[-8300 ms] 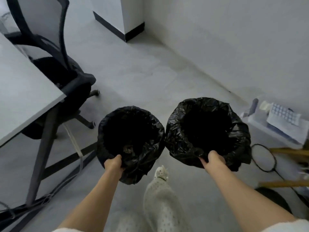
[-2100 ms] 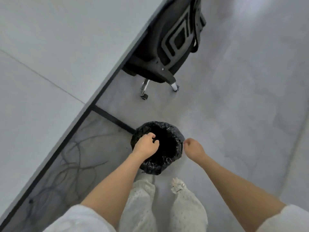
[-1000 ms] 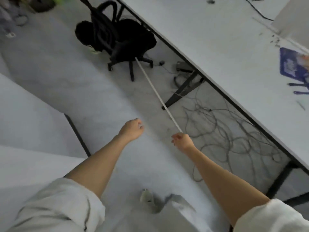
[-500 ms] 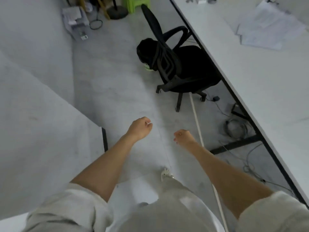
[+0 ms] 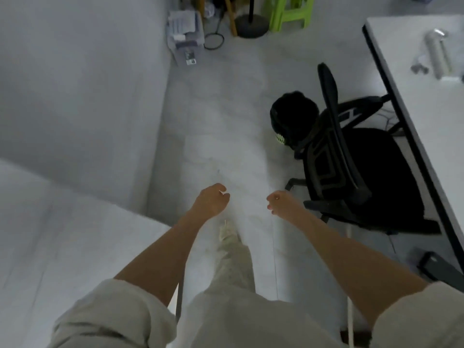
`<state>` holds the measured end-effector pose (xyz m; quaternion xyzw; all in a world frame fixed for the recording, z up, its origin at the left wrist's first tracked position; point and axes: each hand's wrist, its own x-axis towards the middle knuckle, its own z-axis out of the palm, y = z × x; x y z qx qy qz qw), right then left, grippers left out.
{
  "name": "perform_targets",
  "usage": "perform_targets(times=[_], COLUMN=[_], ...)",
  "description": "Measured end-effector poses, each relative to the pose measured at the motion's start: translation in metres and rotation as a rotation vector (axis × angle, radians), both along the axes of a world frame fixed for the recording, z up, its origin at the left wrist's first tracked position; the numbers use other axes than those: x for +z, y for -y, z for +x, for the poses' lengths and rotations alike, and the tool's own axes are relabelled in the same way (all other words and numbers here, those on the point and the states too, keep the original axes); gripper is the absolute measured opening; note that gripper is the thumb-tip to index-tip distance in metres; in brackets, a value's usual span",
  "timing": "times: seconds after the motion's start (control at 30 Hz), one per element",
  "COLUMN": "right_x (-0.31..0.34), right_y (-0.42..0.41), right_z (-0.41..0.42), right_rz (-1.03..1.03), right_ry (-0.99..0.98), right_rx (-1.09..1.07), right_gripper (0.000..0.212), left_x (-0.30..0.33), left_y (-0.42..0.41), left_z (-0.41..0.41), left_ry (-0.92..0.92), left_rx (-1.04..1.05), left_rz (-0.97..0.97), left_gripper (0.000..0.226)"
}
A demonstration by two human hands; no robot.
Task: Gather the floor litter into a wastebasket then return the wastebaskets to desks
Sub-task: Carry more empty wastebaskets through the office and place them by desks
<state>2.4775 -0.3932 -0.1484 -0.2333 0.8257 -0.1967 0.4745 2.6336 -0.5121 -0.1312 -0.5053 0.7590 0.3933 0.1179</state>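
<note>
Your view has swung from the left desk, where one bin was just set down, to the aisle floor (image 5: 221,116). The second bin (image 5: 292,121) stands beside the chair (image 5: 351,167) at the right desk (image 5: 426,109), so both look returned. Your left hand (image 5: 211,200) and right hand (image 5: 281,204) hang loosely curled, holding nothing.

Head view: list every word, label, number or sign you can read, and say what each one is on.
No text can be read in this view.
Clear storage box by the wall: printed packs inside and a dark label on its front, too small and blurred to read.
Silver cylinder on the desk: no legible marking.
Wastebasket beside the office chair: no lettering visible.
</note>
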Motion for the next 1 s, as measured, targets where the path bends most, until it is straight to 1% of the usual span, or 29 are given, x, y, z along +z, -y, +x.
perform_targets(times=[0.17, 0.3, 0.47, 0.53, 0.6, 0.63, 0.7, 0.77, 0.83, 0.9, 0.93, 1.0], right_x=[0.013, 0.023, 0.008, -0.004, -0.007, -0.007, 0.002, 0.013, 0.022, 0.023, 0.022, 0.017], right_y=[0.140, 0.216, 0.328, 0.382, 0.419, 0.449, 0.480, 0.522, 0.547, 0.578, 0.582, 0.606], right_z=[-0.086, -0.148, -0.246, -0.301, -0.336, -0.373, -0.412, -0.469, -0.509, -0.560, -0.566, -0.611], right_rz=[-0.014, -0.034, -0.015, -0.018, -0.004, 0.007, -0.003, -0.013, -0.023, -0.024, -0.034, -0.023], right_ry=[-0.020, -0.027, 0.012, 0.028, 0.060, 0.082, 0.107, 0.093, 0.076, 0.073, 0.080, 0.095], right_rx=[-0.065, -0.114, -0.146, -0.168, -0.162, -0.181, -0.193, -0.230, -0.262, -0.298, -0.303, -0.356], right_gripper=[0.032, 0.033, 0.035, 0.035, 0.035, 0.036, 0.037, 0.037, 0.036, 0.037, 0.037, 0.037], left_x=[0.018, 0.031, 0.025, 0.018, 0.017, 0.017, 0.022, 0.029, 0.037, 0.036, 0.035, 0.028], left_y=[0.146, 0.228, 0.331, 0.383, 0.416, 0.446, 0.479, 0.522, 0.548, 0.582, 0.586, 0.617], left_z=[-0.090, -0.167, -0.277, -0.334, -0.368, -0.403, -0.442, -0.501, -0.545, -0.603, -0.610, -0.663], left_ry=[-0.017, -0.034, -0.059, -0.024, 0.015, 0.044, 0.060, 0.046, 0.017, 0.010, 0.001, 0.005], left_rx=[-0.098, -0.184, -0.254, -0.265, -0.282, -0.300, -0.323, -0.332, -0.360, -0.413, -0.433, -0.482], left_rz=[-0.021, -0.011, -0.021, -0.042, -0.029, -0.023, -0.007, -0.010, -0.006, 0.000, 0.004, 0.030], left_gripper=[0.036, 0.037, 0.038, 0.039, 0.039, 0.039, 0.040, 0.040, 0.040, 0.040, 0.040, 0.040])
